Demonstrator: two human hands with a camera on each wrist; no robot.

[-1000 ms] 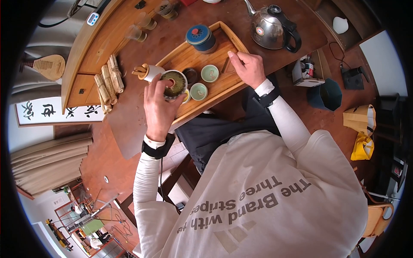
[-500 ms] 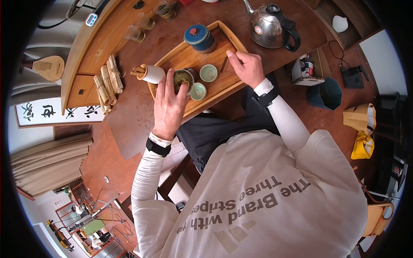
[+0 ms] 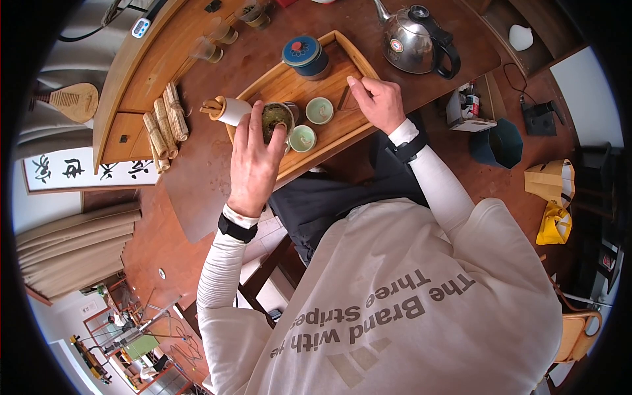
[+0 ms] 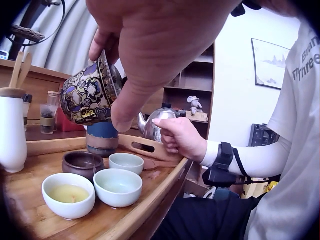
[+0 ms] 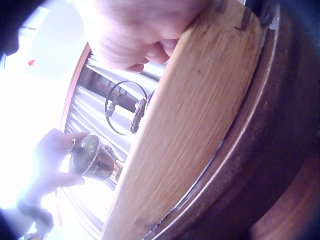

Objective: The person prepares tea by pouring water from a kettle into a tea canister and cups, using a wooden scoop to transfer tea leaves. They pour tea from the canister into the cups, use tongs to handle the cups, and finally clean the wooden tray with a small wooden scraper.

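Landmark: the long bamboo tea tray on the dark wooden table.

Left hand over the tray's near-left end, fingers curled round a small ornate purple-and-gold patterned lidded cup, lifted clear of the tray and tilted. Wet green leaves show in its mouth in the head view.

Directly under that cup, on the tray: a white cup holding pale yellow tea, a pale celadon cup touching it, a second celadon cup just behind, and a dark brown glazed bowl beside that one.

Just off the tray's left end: a white cylindrical holder with wooden tea tools.

Right hand at the tray's right end, fingers curled over the tray rim near the handle cut-out, gripping it.

Tray's far end: a blue lidded tea caddy standing upright.

Beyond the tray, right: a stainless steel kettle with black handle on the table.

Beyond the tray, left: small glass cups, and rolled bamboo mats on the lighter wooden cabinet.
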